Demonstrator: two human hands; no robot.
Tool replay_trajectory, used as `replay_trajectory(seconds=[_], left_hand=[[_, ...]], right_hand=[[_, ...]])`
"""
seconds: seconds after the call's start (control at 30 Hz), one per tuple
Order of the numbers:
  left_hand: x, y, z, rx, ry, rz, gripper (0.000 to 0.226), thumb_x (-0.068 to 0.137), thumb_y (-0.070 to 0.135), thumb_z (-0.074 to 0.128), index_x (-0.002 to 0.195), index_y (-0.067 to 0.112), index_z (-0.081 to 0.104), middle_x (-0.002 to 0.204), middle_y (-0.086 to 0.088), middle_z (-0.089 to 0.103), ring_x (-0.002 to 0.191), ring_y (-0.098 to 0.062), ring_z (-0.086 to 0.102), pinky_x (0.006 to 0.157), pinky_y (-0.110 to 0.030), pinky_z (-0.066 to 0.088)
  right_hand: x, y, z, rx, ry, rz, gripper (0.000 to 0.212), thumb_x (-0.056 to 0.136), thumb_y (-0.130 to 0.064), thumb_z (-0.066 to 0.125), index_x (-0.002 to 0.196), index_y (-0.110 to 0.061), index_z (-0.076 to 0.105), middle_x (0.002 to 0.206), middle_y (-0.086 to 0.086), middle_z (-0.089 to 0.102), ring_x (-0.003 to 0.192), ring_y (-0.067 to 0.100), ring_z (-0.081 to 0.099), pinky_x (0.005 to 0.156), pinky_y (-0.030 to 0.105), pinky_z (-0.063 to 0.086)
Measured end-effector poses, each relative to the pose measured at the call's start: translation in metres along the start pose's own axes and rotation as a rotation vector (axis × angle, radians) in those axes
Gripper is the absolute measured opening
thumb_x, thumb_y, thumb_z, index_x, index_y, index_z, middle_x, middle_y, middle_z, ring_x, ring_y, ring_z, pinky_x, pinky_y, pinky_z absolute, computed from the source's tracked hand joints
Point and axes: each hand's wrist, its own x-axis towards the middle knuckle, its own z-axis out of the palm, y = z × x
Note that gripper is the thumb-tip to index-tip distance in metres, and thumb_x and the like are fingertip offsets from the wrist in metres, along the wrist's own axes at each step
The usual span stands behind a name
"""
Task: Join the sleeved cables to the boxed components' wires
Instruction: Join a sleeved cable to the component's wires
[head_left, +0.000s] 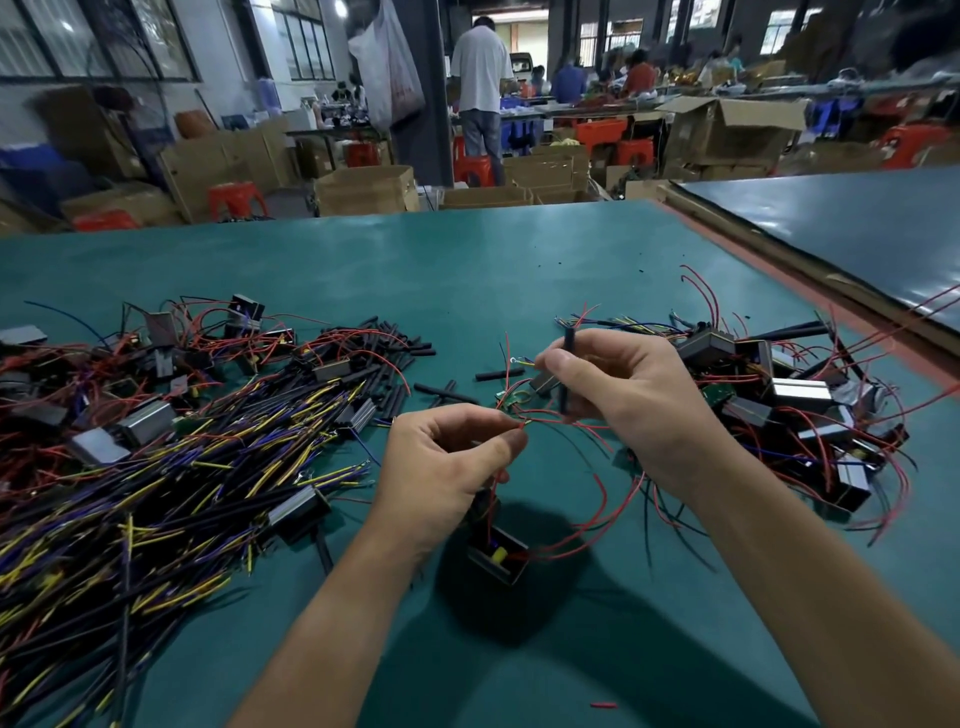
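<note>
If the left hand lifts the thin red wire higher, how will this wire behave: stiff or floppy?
Probably floppy: the red wire hangs in a loose loop from the left hand. It likely drags the small boxed component it runs into. Being thin, it may slip from a light pinch.

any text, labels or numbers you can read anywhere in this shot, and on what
No text here can be read.
Hanging plastic bag: red print, too blurred to read.
Cardboard boxes: no legible marking.
Boxed component below the hands: no label visible.
Black sleeve in right hand, red wire in left hand: no print visible.
</note>
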Motion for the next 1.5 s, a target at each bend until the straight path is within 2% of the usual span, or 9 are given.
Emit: replay_trajectory(seconds=[0.17, 0.33, 0.53, 0.7, 0.97, 1.07, 1.17, 1.37, 1.5], left_hand=[[0.000, 0.000, -0.001, 0.005, 0.004, 0.015, 0.006, 0.076, -0.002, 0.075, 0.077, 0.004, 0.073, 0.058, -0.002, 0.066, 0.048, -0.014, 0.056, 0.049, -0.020, 0.047], [0.000, 0.001, -0.001, 0.006, 0.000, 0.025, 0.008, 0.078, -0.004, 0.074, 0.078, 0.004, 0.073, 0.058, 0.000, 0.067, 0.048, -0.012, 0.056, 0.049, -0.019, 0.047], [0.000, 0.002, -0.002, 0.018, -0.001, 0.019, 0.010, 0.078, -0.004, 0.073, 0.076, 0.006, 0.073, 0.059, 0.000, 0.067, 0.048, -0.011, 0.056, 0.049, -0.019, 0.047], [-0.001, 0.001, -0.002, 0.018, 0.005, 0.010, 0.010, 0.078, -0.002, 0.074, 0.075, 0.007, 0.072, 0.060, -0.004, 0.066, 0.050, -0.014, 0.056, 0.051, -0.024, 0.047], [0.004, 0.002, -0.018, 0.027, -0.046, -0.140, 0.032, 0.062, -0.015, 0.079, 0.085, 0.006, 0.070, 0.072, -0.004, 0.068, 0.061, -0.013, 0.062, 0.060, -0.021, 0.054], [0.003, 0.001, -0.019, 0.032, -0.077, -0.188, 0.031, 0.062, -0.017, 0.077, 0.084, 0.004, 0.069, 0.062, -0.001, 0.066, 0.054, -0.007, 0.060, 0.056, -0.016, 0.052], [0.003, 0.000, -0.016, 0.025, -0.108, -0.203, 0.030, 0.064, -0.018, 0.076, 0.084, 0.003, 0.068, 0.060, -0.001, 0.067, 0.052, -0.007, 0.059, 0.054, -0.017, 0.050], [0.004, -0.004, -0.019, 0.051, -0.129, -0.232, 0.036, 0.061, -0.023, 0.076, 0.082, 0.005, 0.069, 0.068, -0.009, 0.068, 0.058, -0.013, 0.061, 0.057, -0.022, 0.054], [0.005, -0.005, -0.017, 0.048, -0.144, -0.235, 0.034, 0.062, -0.022, 0.075, 0.084, 0.003, 0.067, 0.063, -0.007, 0.068, 0.054, -0.012, 0.062, 0.054, -0.022, 0.052]], right_hand=[[0.002, 0.004, 0.003, -0.006, 0.027, -0.028, 0.017, 0.092, -0.007, 0.063, 0.077, 0.000, 0.066, 0.058, 0.004, 0.057, 0.053, 0.014, 0.053, 0.055, 0.024, 0.050], [0.001, 0.005, 0.003, -0.033, -0.042, 0.045, 0.017, 0.093, -0.008, 0.063, 0.076, -0.007, 0.068, 0.057, 0.001, 0.061, 0.052, 0.011, 0.054, 0.053, 0.021, 0.051], [0.001, 0.004, 0.001, -0.013, -0.071, 0.066, 0.016, 0.093, -0.007, 0.062, 0.078, -0.004, 0.068, 0.060, 0.004, 0.061, 0.054, 0.013, 0.054, 0.054, 0.022, 0.052], [0.000, 0.007, 0.001, -0.042, -0.122, 0.084, 0.016, 0.092, -0.007, 0.063, 0.078, -0.009, 0.070, 0.060, 0.003, 0.064, 0.054, 0.011, 0.055, 0.054, 0.021, 0.051], [0.000, 0.010, -0.001, -0.073, -0.165, 0.129, 0.014, 0.092, -0.006, 0.064, 0.080, -0.004, 0.069, 0.063, 0.004, 0.066, 0.055, 0.011, 0.056, 0.055, 0.021, 0.051], [-0.002, 0.011, 0.000, -0.132, -0.230, 0.119, 0.011, 0.092, -0.006, 0.065, 0.084, 0.000, 0.071, 0.062, 0.002, 0.065, 0.058, 0.014, 0.057, 0.057, 0.022, 0.052], [-0.004, 0.010, 0.003, -0.195, -0.293, 0.091, 0.011, 0.090, -0.006, 0.066, 0.082, -0.006, 0.073, 0.061, 0.001, 0.065, 0.057, 0.015, 0.056, 0.059, 0.025, 0.050], [-0.003, 0.010, 0.002, -0.210, -0.244, 0.082, 0.008, 0.089, -0.003, 0.067, 0.081, -0.001, 0.070, 0.060, 0.001, 0.064, 0.055, 0.014, 0.055, 0.057, 0.026, 0.047], [-0.002, 0.011, 0.002, -0.171, -0.247, 0.092, 0.009, 0.089, -0.004, 0.067, 0.081, 0.001, 0.067, 0.062, 0.003, 0.067, 0.055, 0.015, 0.057, 0.055, 0.023, 0.050]])
